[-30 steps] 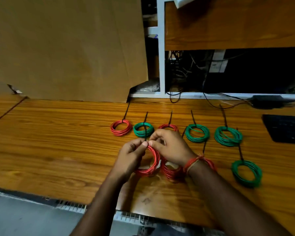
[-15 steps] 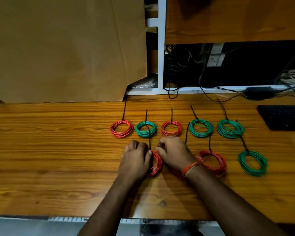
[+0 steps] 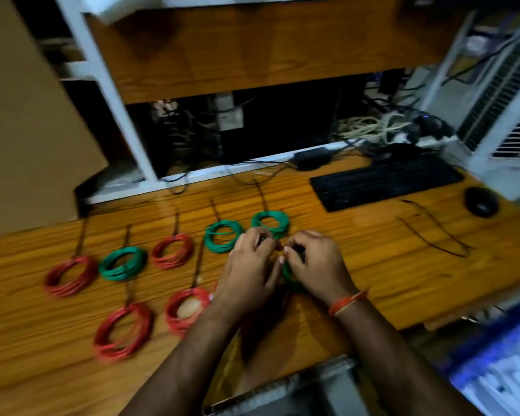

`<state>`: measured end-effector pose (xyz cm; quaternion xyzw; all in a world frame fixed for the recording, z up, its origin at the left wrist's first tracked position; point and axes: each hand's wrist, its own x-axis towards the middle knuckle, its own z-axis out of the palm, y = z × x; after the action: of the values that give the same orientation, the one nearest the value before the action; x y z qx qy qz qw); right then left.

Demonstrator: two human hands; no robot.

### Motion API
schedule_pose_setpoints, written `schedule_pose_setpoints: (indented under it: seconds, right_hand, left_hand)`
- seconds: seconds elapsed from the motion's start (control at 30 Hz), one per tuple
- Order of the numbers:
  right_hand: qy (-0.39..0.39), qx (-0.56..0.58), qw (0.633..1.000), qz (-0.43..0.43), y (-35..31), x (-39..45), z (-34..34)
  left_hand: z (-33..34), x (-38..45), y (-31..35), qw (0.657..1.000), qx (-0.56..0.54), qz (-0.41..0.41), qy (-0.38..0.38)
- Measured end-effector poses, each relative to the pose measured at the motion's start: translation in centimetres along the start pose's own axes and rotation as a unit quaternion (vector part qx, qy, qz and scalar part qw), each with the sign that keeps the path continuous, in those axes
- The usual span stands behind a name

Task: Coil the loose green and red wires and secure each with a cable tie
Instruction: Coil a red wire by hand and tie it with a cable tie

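Green coil in hand point(image 3: 289, 273): held between the two hands just above the wooden table point(image 3: 388, 265), near its front middle; mostly hidden by the fingers, so its tilt cannot be told.
Left hand point(image 3: 251, 265): fingers curled inward toward the green coil, tips bunched at its top; what exactly is pinched cannot be made out through the blur.
Right hand point(image 3: 315, 265): fingers curled round the coil's right side, knuckles up; an orange thread band point(image 3: 347, 302) is worn at the wrist.
Finished coils, far row: a red coil point(image 3: 69, 276), a green coil point(image 3: 123, 263), a red coil point(image 3: 172, 250), a green coil point(image 3: 222, 237) and a green coil point(image 3: 270, 222) are laid flat, the row rising from left to right.
Cable-tie tails: a dark tail such as this one point(image 3: 176, 223) is seen on each far coil, its long axis pointing away from the person toward the shelf.
Near row: two red coils point(image 3: 123, 330) point(image 3: 188, 309) lie flat left of the left forearm, tails also pointing away.
Loose ties point(image 3: 433, 235): thin dark strips are laid well right of the hands, slanting toward the right edge.
Surroundings: a black keyboard point(image 3: 385, 181) and a black mouse point(image 3: 481, 202) are placed beyond and to the right; a tangle of pale cables point(image 3: 370, 127) sits under the shelf.
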<state>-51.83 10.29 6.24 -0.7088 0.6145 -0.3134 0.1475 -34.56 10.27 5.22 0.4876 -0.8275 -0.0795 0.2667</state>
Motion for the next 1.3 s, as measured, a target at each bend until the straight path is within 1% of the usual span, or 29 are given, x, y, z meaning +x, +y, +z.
schedule_pose_setpoints:
  seconds: [0.17, 0.3, 0.4, 0.47, 0.57, 0.63, 0.7, 0.83, 1.0, 1.1, 1.13, 1.17, 1.2, 1.3]
  right_hand:
    - [0.026, -0.043, 0.997, 0.056, 9.9, -1.3, -6.4]
    - [0.026, -0.068, 0.992, 0.103, 16.2, -1.0, -10.0]
    - [0.027, -0.057, 0.992, 0.105, 18.3, -0.9, -11.2]
    - [0.028, -0.044, 0.995, 0.089, 18.6, -0.8, -10.8]
    - [0.032, -0.027, 0.998, 0.050, 17.3, -0.9, -9.5]
    - [0.029, -0.013, 0.999, 0.018, 15.3, -1.0, -8.5]
    - [0.010, -0.001, 1.000, -0.022, 12.6, -0.9, -7.1]
    - [-0.030, 0.019, 0.993, -0.108, 5.1, -0.6, -2.8]
    - [-0.079, 0.057, 0.973, -0.208, -8.1, -2.6, 5.2]
    - [-0.100, 0.079, 0.958, -0.256, -16.8, -5.5, 10.9]
    - [-0.107, 0.086, 0.955, -0.262, -18.8, -6.2, 12.1]
    - [-0.125, 0.099, 0.946, -0.283, -22.4, -7.8, 15.0]
    - [-0.141, 0.101, 0.941, -0.290, -24.2, -8.5, 16.2]
    - [-0.189, 0.115, 0.916, -0.334, -33.0, -12.3, 21.7]
  left_hand:
    - [6.9, 5.6, 8.1, 0.998, -0.031, 0.038, -0.026]
    - [10.4, 7.9, 12.2, 0.997, -0.035, 0.040, -0.058]
    - [11.5, 8.4, 13.5, 0.997, -0.018, 0.022, -0.075]
    - [11.4, 8.4, 13.7, 0.997, -0.010, 0.005, -0.080]
    - [10.1, 7.7, 13.0, 0.998, -0.012, -0.025, -0.059]
    - [8.4, 6.6, 12.2, 0.998, -0.010, -0.044, -0.033]
    - [6.2, 4.7, 10.7, 0.998, 0.014, -0.066, -0.006]
    - [1.0, -1.0, 6.7, 0.988, 0.068, -0.133, 0.045]
    - [-7.3, -12.7, -0.5, 0.960, 0.130, -0.225, 0.106]
    - [-13.1, -20.8, -4.8, 0.939, 0.162, -0.271, 0.134]
    - [-14.4, -22.5, -5.7, 0.934, 0.168, -0.283, 0.136]
    - [-16.8, -26.3, -7.0, 0.924, 0.176, -0.309, 0.143]
    - [-18.1, -27.8, -7.5, 0.920, 0.177, -0.317, 0.147]
    - [-23.7, -35.8, -10.2, 0.893, 0.203, -0.362, 0.172]
